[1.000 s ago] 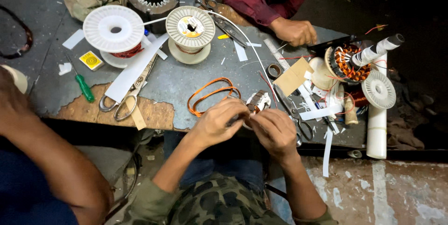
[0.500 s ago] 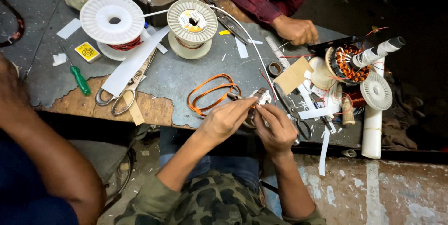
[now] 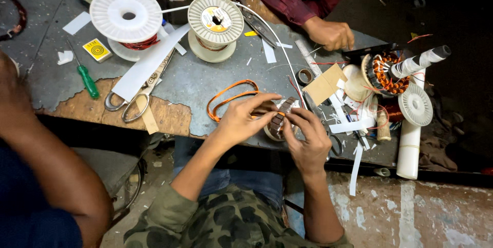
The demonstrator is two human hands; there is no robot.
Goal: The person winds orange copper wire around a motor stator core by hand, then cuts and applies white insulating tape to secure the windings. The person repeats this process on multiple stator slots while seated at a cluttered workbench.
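- Two hands meet at the near edge of a grey metal counter [image 3: 205,81], seen from above; the left hand [image 3: 241,119] and right hand [image 3: 308,137] both close around one small part.
- That part is a small dark ribbed motor core [image 3: 280,119], just right of centre in the view. The left hand's fingers curl over its left side; the right hand's fingertips pinch its right end. Both hands are nearly closed on it.
- At nine o'clock from the core, touching the left hand, lies a loop of orange wire [image 3: 231,98].
- At eleven o'clock stand a cream spool [image 3: 215,20] and, further left, a white spool [image 3: 126,14].
- At nine o'clock, well apart, lie scissors [image 3: 131,101] and a green-handled screwdriver [image 3: 87,81].
- At two o'clock sits a wound stator with copper coils [image 3: 385,70].
- At twelve o'clock another person's hand [image 3: 328,33], in a dark red sleeve, rests on the counter.
- Judging by the grip, the step in hand is fitting or seating something on the core; the next move likely calls for steady, fine fingertip pressure while the left hand braces it.
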